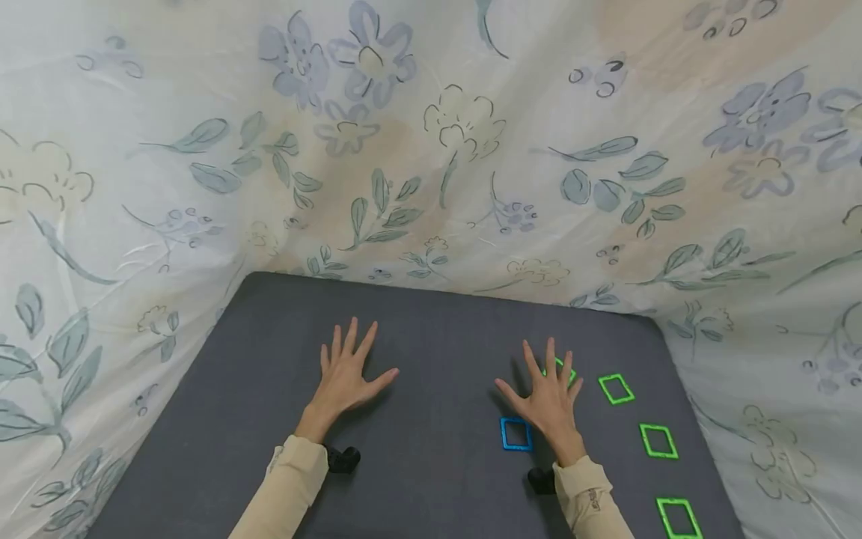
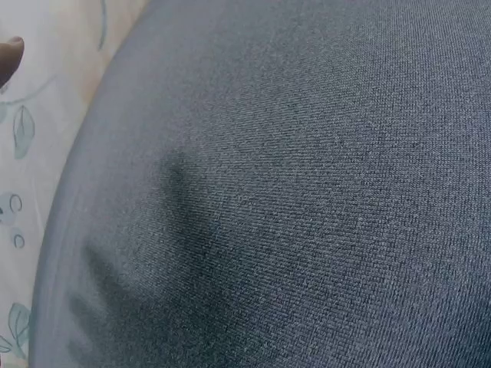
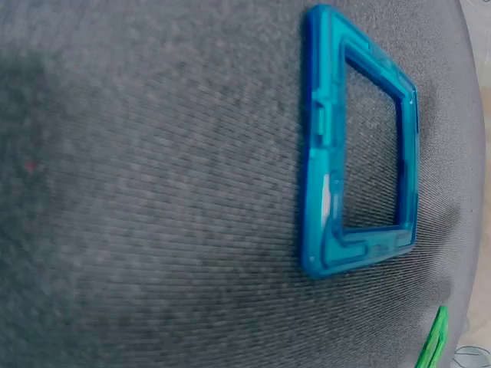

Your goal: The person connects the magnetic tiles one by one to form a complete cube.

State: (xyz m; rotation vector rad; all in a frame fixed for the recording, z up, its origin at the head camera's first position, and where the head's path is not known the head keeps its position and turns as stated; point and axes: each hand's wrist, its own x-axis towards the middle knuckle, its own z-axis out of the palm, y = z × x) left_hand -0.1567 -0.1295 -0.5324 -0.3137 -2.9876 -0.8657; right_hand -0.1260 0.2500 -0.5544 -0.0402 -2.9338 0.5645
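Observation:
My left hand (image 1: 345, 378) hovers over the left middle of the dark table with its fingers spread, holding nothing; its shadow falls on the cloth. In the left wrist view one fingertip (image 2: 9, 57) shows at the upper left edge. My right hand (image 1: 548, 400) is likewise spread and holds nothing. Just left of its wrist lies a blue square magnetic tile frame (image 1: 515, 434), large in the right wrist view as well. Beneath the right fingers, partly hidden by them, is a green square tile (image 1: 569, 372).
Three more green square tiles form a line down the right side: an upper tile (image 1: 616, 389), a middle tile (image 1: 658, 442) and a lower tile (image 1: 679, 519). A floral curtain (image 1: 465, 202) surrounds the far and side edges of the grey tabletop (image 1: 417, 359).

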